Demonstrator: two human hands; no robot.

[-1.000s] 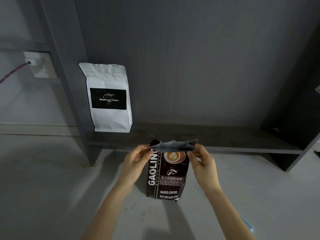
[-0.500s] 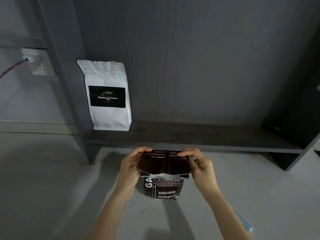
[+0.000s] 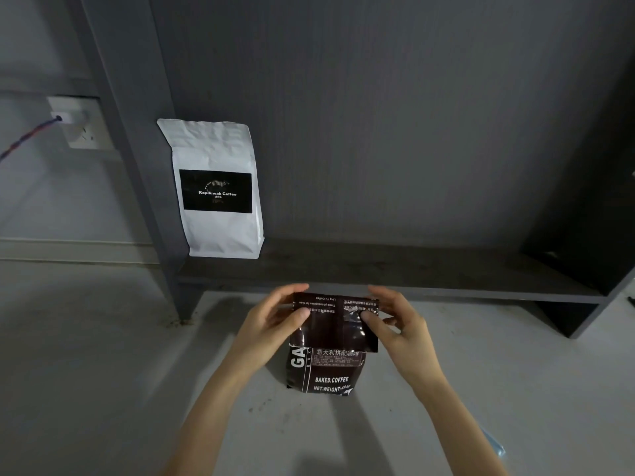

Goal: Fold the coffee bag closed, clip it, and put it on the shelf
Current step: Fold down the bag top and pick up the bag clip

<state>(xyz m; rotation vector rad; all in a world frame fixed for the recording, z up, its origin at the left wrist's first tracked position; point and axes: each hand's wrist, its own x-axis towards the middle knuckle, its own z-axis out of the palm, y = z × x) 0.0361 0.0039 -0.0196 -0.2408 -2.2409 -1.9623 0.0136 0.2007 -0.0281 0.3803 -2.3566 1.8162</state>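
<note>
A dark brown coffee bag (image 3: 326, 371) with white lettering stands upright on the grey floor in front of the shelf. Its top flap is folded forward and down over the front, covering the upper print. My left hand (image 3: 275, 321) pinches the fold's left end. My right hand (image 3: 395, 324) pinches the right end, thumb pressed on the flap. The dark grey shelf board (image 3: 395, 273) runs just behind the bag. A light blue object (image 3: 493, 446), perhaps the clip, shows partly behind my right forearm.
A white coffee bag (image 3: 216, 190) with a black label stands at the shelf's left end against the upright post (image 3: 137, 149). A wall socket (image 3: 80, 123) with a plugged cable is on the left wall. The shelf's right side panel (image 3: 584, 314) closes the right end.
The bag's open top has been folded forward and down over its front, and the fold now reaches lower. Both hands stayed at the top corners.
</note>
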